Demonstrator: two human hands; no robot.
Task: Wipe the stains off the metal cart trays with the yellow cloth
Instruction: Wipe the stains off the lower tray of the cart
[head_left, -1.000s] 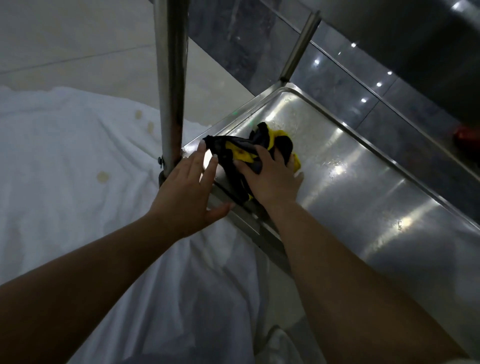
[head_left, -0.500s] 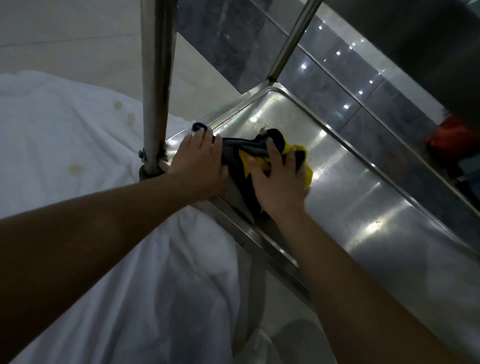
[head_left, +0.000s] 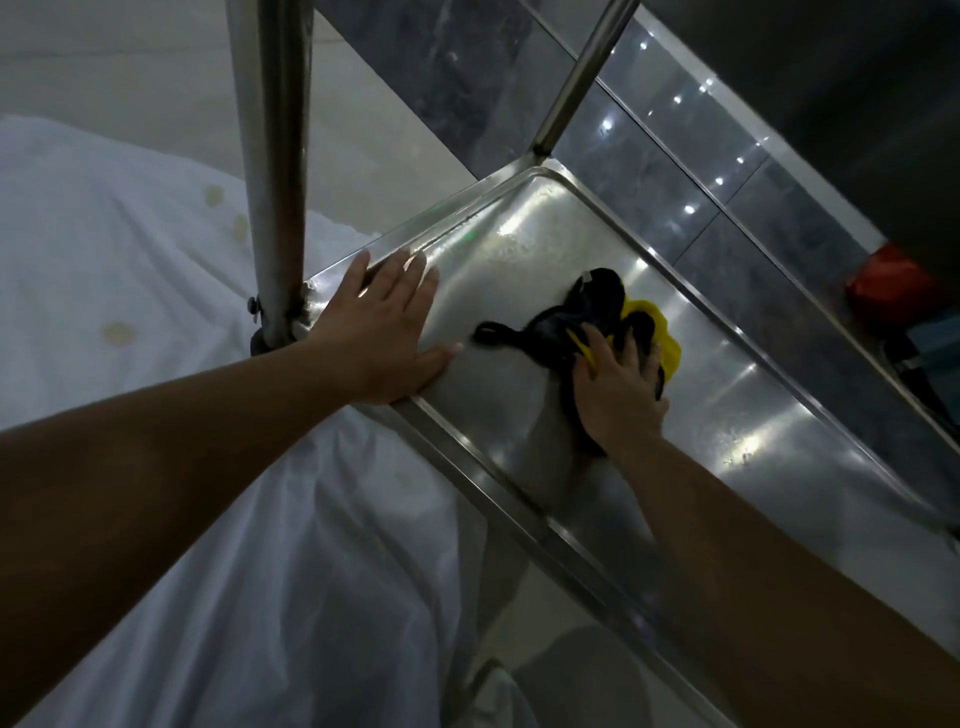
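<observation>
The metal cart tray (head_left: 519, 244) runs from the centre to the lower right, shiny and speckled with pale spots. A crumpled yellow and black cloth (head_left: 597, 317) lies on the tray's middle. My right hand (head_left: 618, 387) presses down on the cloth with spread fingers. My left hand (head_left: 384, 327) lies flat on the tray's near left corner, fingers straight, beside the upright cart post (head_left: 275, 156). A gap of bare metal separates my left hand from the cloth.
A second cart post (head_left: 582, 83) rises at the tray's far corner. White sheeting (head_left: 130, 260) with yellowish stains lies left of and below the cart. Dark glossy wall tiles run behind the tray. A red object (head_left: 893, 286) sits at the far right.
My right hand has slid the cloth to the right, away from the tray's left corner. My left hand has settled flat on that corner, no longer touching the cloth.
</observation>
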